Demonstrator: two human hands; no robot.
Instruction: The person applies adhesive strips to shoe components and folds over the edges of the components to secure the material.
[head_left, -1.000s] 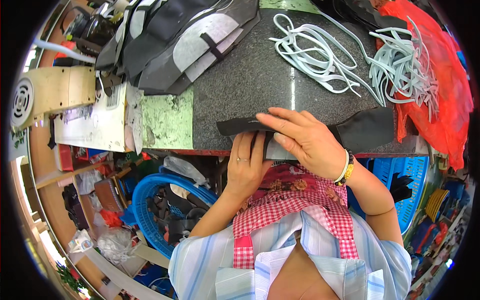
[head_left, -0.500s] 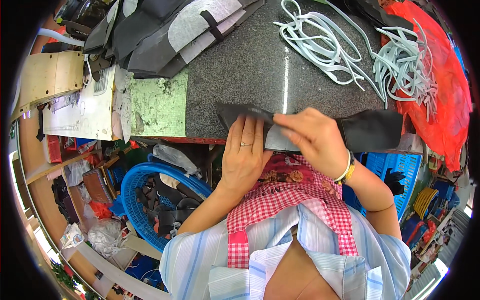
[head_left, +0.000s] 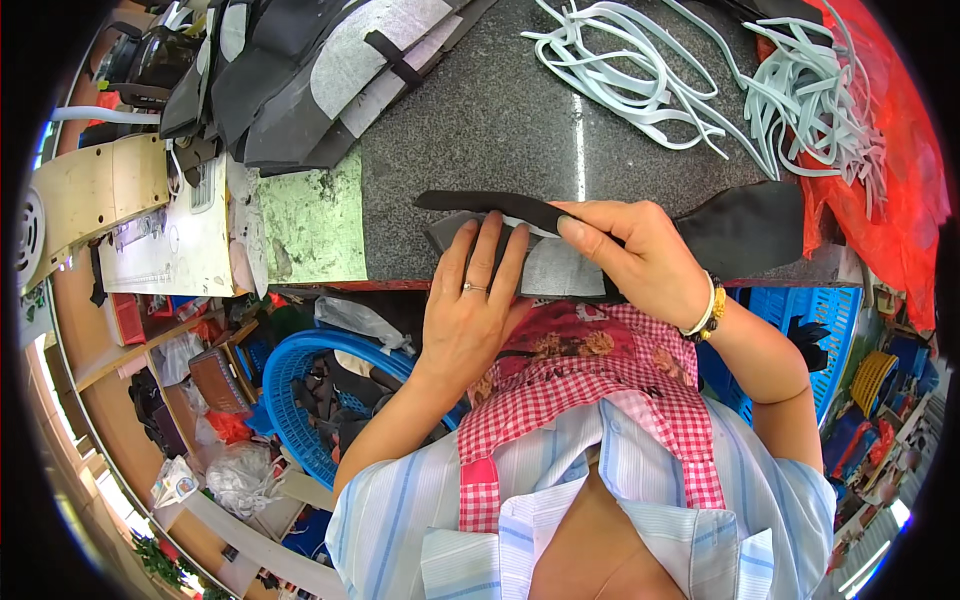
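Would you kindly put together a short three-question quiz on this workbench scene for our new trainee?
1. True or false: the left hand lies flat on a grey piece at the near edge of the dark stone table.
2. What does the right hand pinch? A) a black strip B) a red cloth C) a blue basket
3. Fill in: the pale cords lie on the table, to the ____ of the stack of grey and black cut pieces.

Key:
1. True
2. A
3. right
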